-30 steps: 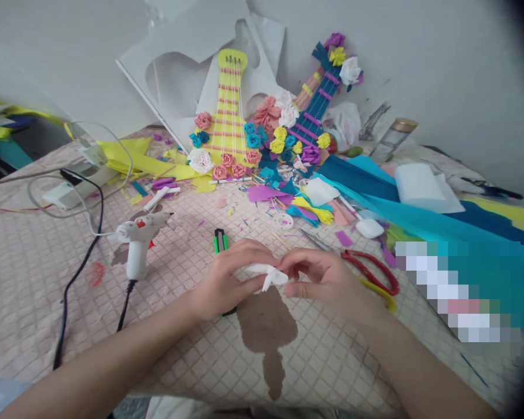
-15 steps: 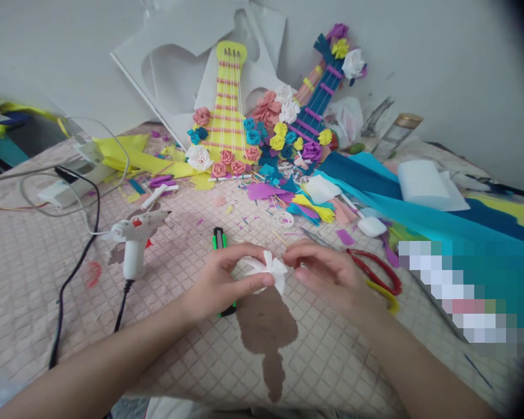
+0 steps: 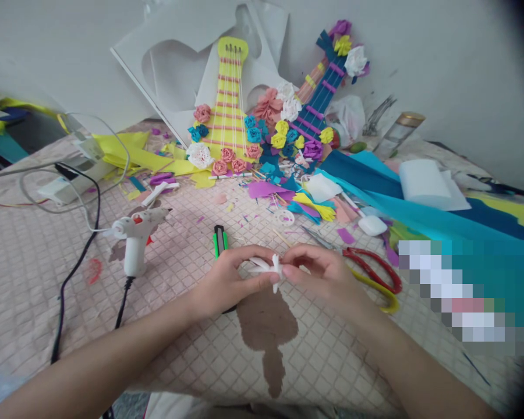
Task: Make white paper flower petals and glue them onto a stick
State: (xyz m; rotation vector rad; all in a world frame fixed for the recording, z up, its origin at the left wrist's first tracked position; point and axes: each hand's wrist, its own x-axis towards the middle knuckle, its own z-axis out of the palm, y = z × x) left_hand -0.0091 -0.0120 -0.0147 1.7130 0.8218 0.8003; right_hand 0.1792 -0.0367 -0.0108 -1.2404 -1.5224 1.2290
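Both my hands meet over the pink quilted surface, pinching a small white foam flower (image 3: pixel 268 267) between them. My left hand (image 3: pixel 227 282) wraps its fingers round the flower's left side, thumb on top. My right hand (image 3: pixel 321 273) presses its fingertips against the flower's right edge. Most of the flower is hidden by my fingers. A green utility knife (image 3: pixel 219 240) lies just beyond my left hand. Red and yellow handled scissors (image 3: pixel 373 273) lie right of my right hand.
A white glue gun (image 3: pixel 135 241) stands at the left with its black cord (image 3: pixel 76 262) trailing toward me. Two foam guitars (image 3: pixel 231 105) decked with flowers lean on the wall. Blue foam sheets (image 3: pixel 402 203) and scraps cover the right. A brown stain (image 3: pixel 266 326) marks the surface.
The white flower has been turned and squeezed narrower between my fingers. My right hand has closed in against it from slightly apart. The camera view rose a little.
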